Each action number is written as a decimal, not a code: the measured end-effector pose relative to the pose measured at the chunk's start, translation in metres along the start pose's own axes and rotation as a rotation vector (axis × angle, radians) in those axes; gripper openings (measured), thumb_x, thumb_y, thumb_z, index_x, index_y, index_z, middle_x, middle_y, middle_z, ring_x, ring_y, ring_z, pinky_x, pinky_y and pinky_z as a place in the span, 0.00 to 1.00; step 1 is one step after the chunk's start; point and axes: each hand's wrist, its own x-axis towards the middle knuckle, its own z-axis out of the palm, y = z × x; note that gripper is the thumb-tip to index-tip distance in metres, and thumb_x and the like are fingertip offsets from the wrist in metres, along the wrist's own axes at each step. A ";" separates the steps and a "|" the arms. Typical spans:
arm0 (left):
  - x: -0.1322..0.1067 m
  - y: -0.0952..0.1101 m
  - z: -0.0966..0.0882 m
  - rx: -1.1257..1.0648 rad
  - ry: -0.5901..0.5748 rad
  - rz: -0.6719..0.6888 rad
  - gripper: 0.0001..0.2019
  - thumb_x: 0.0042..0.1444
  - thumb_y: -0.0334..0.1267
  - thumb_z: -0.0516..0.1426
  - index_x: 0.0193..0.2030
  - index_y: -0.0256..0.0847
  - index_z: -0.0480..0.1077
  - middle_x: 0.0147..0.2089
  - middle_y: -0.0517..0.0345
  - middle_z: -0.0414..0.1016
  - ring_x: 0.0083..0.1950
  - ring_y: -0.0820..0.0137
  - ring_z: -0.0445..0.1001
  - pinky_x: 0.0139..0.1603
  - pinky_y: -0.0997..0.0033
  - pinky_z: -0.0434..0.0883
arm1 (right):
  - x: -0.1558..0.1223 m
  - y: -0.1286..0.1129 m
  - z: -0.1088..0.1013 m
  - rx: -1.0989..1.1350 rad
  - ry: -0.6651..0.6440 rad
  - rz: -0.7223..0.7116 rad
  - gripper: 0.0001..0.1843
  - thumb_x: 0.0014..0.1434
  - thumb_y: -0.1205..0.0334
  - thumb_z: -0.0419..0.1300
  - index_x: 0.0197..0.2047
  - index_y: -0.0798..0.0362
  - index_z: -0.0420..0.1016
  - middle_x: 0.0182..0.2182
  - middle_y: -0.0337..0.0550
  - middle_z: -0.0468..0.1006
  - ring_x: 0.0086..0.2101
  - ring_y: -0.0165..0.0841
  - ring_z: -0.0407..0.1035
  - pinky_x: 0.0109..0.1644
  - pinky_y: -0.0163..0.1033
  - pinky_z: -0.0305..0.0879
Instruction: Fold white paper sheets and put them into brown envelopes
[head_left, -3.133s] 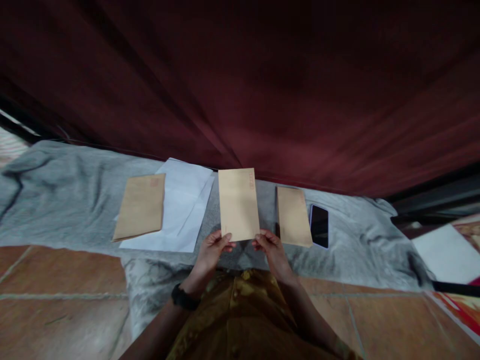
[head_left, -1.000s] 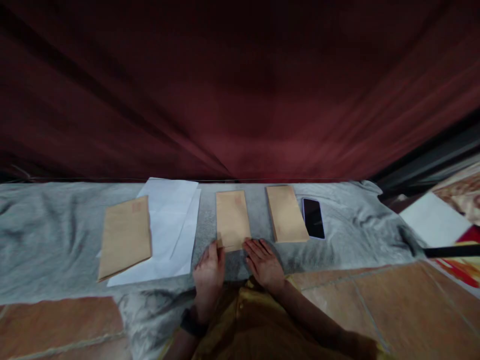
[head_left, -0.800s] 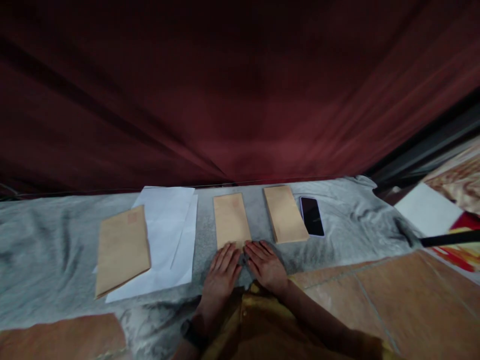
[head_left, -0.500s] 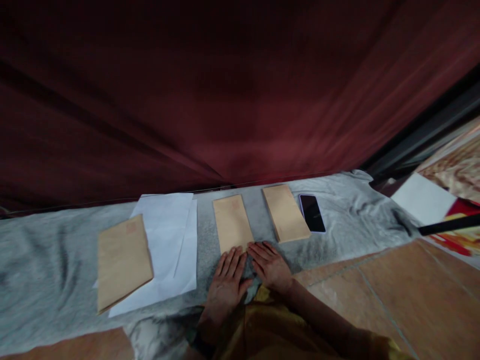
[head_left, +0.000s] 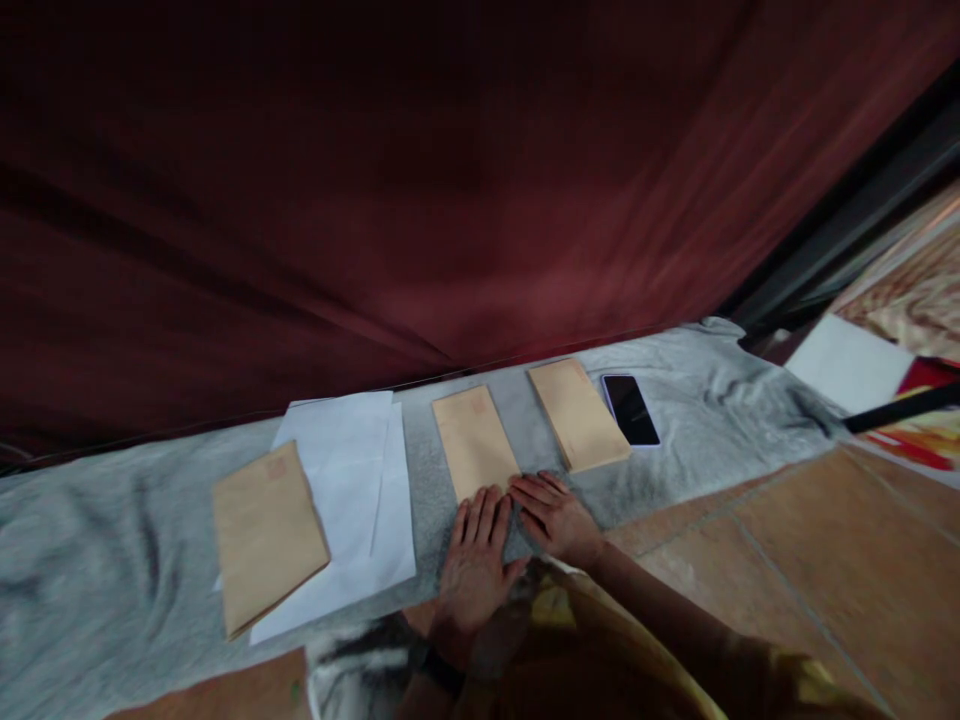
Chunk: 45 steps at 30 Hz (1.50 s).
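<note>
A brown paper envelope (head_left: 474, 440) lies flat in the middle of the grey cloth. On its near edge rests my left hand (head_left: 474, 560), palm down with the fingers stretched out. My right hand (head_left: 556, 518) is also laid flat, its fingertips at the envelope's near right corner. Neither hand grips anything. To the right lies a stack of brown envelopes (head_left: 579, 415), with a dark-screened phone (head_left: 631, 410) beside it. Left of my hands, more brown envelopes (head_left: 268, 535) overlap several white paper sheets (head_left: 352, 480).
The grey cloth (head_left: 705, 420) runs along the foot of a dark red curtain (head_left: 450, 250). Tiled floor (head_left: 847, 560) shows in front. At the right are a white sheet (head_left: 851, 360), a black bar (head_left: 904, 408) and a red and yellow printed item (head_left: 930, 435).
The view has tilted and shifted slightly, so the things on the left appear further right. Both hands remain flat at the near edge of the middle envelope.
</note>
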 end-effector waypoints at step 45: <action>-0.015 -0.015 0.012 0.000 0.132 0.033 0.33 0.69 0.54 0.47 0.73 0.34 0.59 0.73 0.40 0.62 0.75 0.56 0.60 0.73 0.49 0.59 | 0.001 -0.011 0.008 -0.194 0.057 0.010 0.23 0.70 0.61 0.57 0.67 0.51 0.69 0.66 0.49 0.70 0.65 0.38 0.65 0.70 0.50 0.61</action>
